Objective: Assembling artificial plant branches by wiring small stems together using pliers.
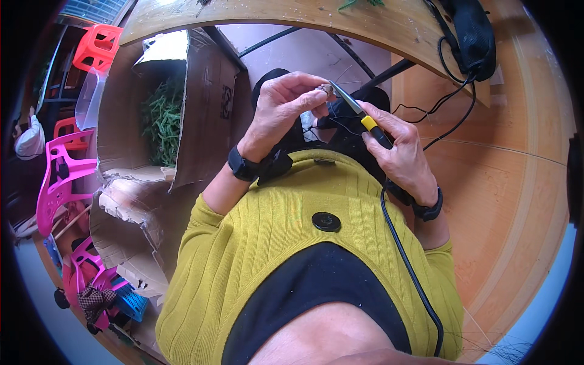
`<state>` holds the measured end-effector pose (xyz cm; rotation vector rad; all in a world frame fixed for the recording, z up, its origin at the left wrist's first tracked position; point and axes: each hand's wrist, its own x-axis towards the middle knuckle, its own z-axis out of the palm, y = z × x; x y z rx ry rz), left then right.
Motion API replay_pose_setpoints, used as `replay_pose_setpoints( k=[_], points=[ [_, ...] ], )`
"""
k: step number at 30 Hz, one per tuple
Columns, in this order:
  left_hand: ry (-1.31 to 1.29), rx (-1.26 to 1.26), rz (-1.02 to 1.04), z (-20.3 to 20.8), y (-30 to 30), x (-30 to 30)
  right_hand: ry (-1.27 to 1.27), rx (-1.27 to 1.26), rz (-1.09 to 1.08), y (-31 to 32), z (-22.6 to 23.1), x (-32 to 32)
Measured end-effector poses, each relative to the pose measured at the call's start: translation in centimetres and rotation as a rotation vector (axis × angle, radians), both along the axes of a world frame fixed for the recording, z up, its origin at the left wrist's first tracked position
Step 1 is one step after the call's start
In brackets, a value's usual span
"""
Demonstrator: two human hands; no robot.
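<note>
My left hand (286, 100) pinches a small brownish piece (326, 89) between thumb and fingers; its exact kind is too small to tell. Thin wires (342, 117) hang just below it. In my right hand (398, 143) is a tool with a long tapered metal tip and a yellow-and-black handle, seemingly needle-nose pliers (369, 123). Its tip reaches the small piece, right by my left fingertips. Both hands are held in front of my body, above my lap. Whether the jaws grip the piece cannot be made out.
At left stands an open cardboard box (210, 121) with green artificial-looking sprigs (163, 118) inside. A wooden table (274, 11) lies ahead, a black pouch with cables (474, 42) on its right end. Pink (61, 182) and red (97, 45) plastic seats stand far left. A black cable (409, 267) runs down my right side.
</note>
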<state>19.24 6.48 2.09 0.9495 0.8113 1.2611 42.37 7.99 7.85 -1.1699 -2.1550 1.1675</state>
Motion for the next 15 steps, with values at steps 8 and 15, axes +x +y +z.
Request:
replay_pose_setpoints(
  k=[8, 15],
  points=[
    [0.718, 0.536, 0.483, 0.0, -0.2, 2.1, 0.095, -0.087, -0.042, -0.1, -1.0, 0.0],
    [-0.055, 0.013, -0.008, 0.4, 0.0, 0.1, 0.018, -0.03, -0.025, -0.6, 0.3, 0.6]
  ],
)
